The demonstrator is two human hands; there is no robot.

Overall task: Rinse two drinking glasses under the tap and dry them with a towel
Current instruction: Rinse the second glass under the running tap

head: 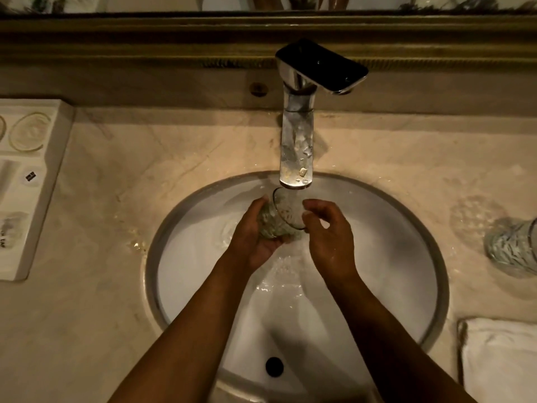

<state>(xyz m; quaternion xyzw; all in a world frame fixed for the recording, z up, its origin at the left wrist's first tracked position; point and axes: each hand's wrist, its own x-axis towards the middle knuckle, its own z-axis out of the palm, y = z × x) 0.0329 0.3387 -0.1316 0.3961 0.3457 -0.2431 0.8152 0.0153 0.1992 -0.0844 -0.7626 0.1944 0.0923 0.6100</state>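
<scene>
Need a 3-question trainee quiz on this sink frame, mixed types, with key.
1. True or false: the left hand grips the glass under the tap.
2. Where is the second glass? A) in the sink B) on the counter, right of the sink C) on the tray
3. Fill in: the folded ___ lies at lower right.

Key: 1 true; 2 B; 3 towel.

Clear cut-pattern glass (276,221), white basin (392,257), chrome tap (296,146), veined beige marble counter (116,199).
</scene>
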